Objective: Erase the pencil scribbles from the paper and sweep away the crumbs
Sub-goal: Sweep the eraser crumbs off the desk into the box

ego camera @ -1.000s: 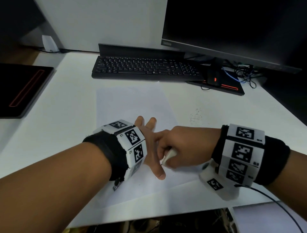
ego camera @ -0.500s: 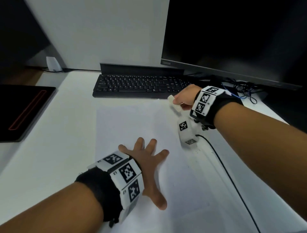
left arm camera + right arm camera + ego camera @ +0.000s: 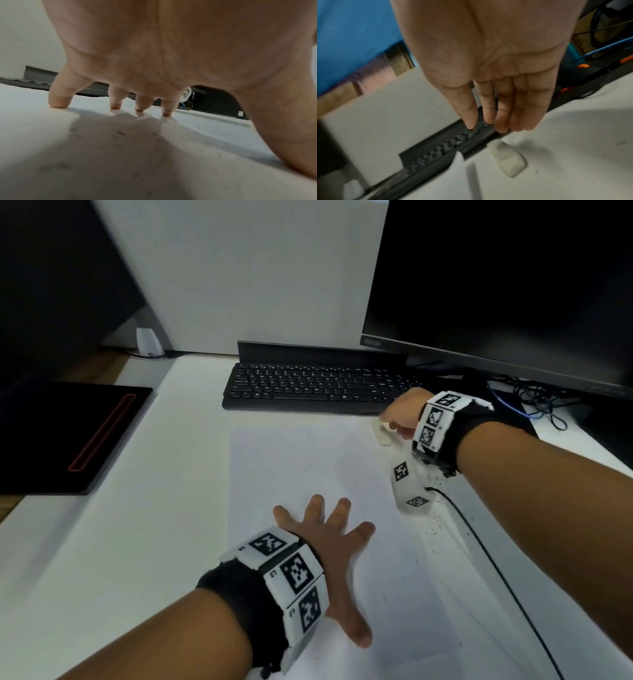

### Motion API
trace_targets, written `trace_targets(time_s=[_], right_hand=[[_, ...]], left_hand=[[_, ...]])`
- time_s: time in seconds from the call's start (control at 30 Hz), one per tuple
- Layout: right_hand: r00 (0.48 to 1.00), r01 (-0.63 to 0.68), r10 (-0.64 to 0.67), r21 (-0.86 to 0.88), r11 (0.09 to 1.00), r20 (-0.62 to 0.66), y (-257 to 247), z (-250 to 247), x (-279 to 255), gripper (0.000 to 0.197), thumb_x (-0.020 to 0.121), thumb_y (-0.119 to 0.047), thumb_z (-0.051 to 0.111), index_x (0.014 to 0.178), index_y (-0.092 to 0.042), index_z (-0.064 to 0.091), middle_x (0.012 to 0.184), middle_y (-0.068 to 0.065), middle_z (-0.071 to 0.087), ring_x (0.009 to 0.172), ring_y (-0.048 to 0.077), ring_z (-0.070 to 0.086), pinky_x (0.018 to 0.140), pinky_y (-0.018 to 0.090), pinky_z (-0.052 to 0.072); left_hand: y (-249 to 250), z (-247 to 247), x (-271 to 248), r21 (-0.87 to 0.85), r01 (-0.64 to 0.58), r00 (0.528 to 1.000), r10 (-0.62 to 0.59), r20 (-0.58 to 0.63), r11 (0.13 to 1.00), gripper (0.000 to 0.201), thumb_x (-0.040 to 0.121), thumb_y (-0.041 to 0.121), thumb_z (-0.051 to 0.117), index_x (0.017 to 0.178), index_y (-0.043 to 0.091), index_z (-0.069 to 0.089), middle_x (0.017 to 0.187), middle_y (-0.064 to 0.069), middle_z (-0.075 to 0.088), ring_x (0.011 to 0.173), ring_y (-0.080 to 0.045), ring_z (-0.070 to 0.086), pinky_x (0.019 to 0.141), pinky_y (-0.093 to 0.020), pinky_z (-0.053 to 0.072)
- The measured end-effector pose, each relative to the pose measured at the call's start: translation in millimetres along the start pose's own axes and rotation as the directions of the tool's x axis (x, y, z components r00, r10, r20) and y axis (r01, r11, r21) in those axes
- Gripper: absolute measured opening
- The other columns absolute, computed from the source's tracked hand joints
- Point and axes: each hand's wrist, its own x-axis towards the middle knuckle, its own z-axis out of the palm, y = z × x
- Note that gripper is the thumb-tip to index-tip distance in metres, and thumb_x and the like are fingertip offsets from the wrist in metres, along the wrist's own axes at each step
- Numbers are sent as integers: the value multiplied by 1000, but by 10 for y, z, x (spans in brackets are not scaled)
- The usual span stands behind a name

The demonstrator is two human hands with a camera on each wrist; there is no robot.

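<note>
Whereas 0.5 s ago the right hand (image 3: 399, 414) pinched the eraser (image 3: 382, 433) in the air near the keyboard (image 3: 308, 386), it is now released: wrist view shows fingers (image 3: 503, 108) straight and together, holding nothing, eraser (image 3: 507, 157) lying flat on the desk (image 3: 154, 508) just below them. Eraser loc.: just in front of keyboard's right end, at the far right corner of the paper (image 3: 291, 474); on or just off the sheet cannot be told. Long axis runs diagonally, one end toward the keyboard, other toward the person. Left hand (image 3: 329, 542) unchanged vs. earlier frame: spread, fingertips (image 3: 59, 102) pressed on paper, well nearer the person than the keyboard. Crumbs (image 3: 435, 518) scattered along paper's right edge, below right wrist. Faint specks remain on the sheet under left palm.
</note>
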Motion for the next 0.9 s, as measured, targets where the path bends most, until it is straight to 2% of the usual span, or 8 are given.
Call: trace_targets(time_s=[0.13,0.27,0.37,0.4,0.5,0.63,0.8,0.9], right_hand=[[997,50,-61,196,979,50,-131,-176,-418,23,95,-22,64,113,-9,65,106,10,69,90,19,62,93,37,55],[973,168,-226,515,841,52,-220,-211,-1087,8,95,-22,63,100,-16,66,94,7,68,78,15,64,77,26,56],[956,151,-286,720,677,69,-261,-49,-1534,9,96,-21,60,101,-15,66,91,6,68,77,15,64,77,24,56],[954,129,-291,784,608,68,-264,42,-1670,10,96,-20,59,102,-15,66,91,6,68,78,15,65,78,24,57],[966,24,-246,916,400,83,-288,396,-1989,14,97,-16,56,106,-11,67,94,8,70,82,17,68,82,26,58],[928,-280,-210,948,153,308,-339,1002,-2365,16,97,-16,54,103,-9,67,92,11,71,83,20,69,83,27,56],[864,-480,-171,877,11,474,-306,1622,-2641,21,98,-17,53,108,-6,68,99,12,75,96,18,72,82,23,57],[867,-493,-121,867,-73,483,-225,1809,-2640,22,99,-14,54,113,-4,66,104,15,73,99,18,71,78,20,57]], left_hand=[[-70,-60,-61,-73,41,997,-45,-55,996,127,61,81,68,151,44,-13,158,1,-31,146,-27,-26,111,-70,-1],[-478,-162,-414,-143,132,976,-153,-155,981,130,60,83,65,149,44,-21,155,6,-35,145,-19,-29,116,-61,-3],[-907,-42,-697,-46,239,968,-242,-63,970,154,28,101,49,150,39,-22,158,6,-29,146,-16,-26,118,-56,-1],[-1001,31,-764,-4,257,966,-257,-20,966,162,17,104,40,150,36,-22,159,6,-28,146,-16,-25,119,-55,0],[-1127,220,-884,-5,266,963,-266,53,964,161,21,103,37,152,29,-20,158,7,-28,145,-12,-26,120,-54,-2],[-1098,345,-917,-102,270,962,-264,68,957,152,32,102,42,147,32,-29,149,17,-36,142,-5,-27,121,-49,0],[-961,474,-830,-4,282,955,-280,100,959,159,24,107,32,150,29,-25,158,7,-28,147,-21,-25,117,-56,20],[-860,455,-856,37,326,940,-328,93,945,149,43,99,48,150,25,-24,158,6,-27,147,-20,-19,113,-53,29]])
